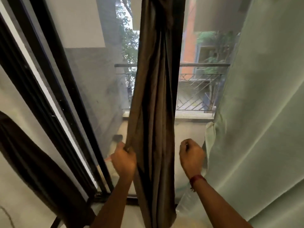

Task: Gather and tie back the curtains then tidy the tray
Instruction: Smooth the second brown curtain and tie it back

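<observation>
A dark brown curtain (154, 96) hangs bunched into a narrow column down the middle of the head view, in front of a glass balcony door. My left hand (123, 159) grips the curtain's left edge at about waist height. My right hand (191, 155) is a little to the right of the brown curtain, fingers curled into a fist; nothing shows in it, and it sits beside the edge of a pale green curtain (263, 112) that fills the right side. No tray is in view.
A black door frame (54, 89) slants down the left side. Another dark strip of fabric (32, 162) crosses the lower left. Beyond the glass lie a balcony floor and a metal railing (202, 83).
</observation>
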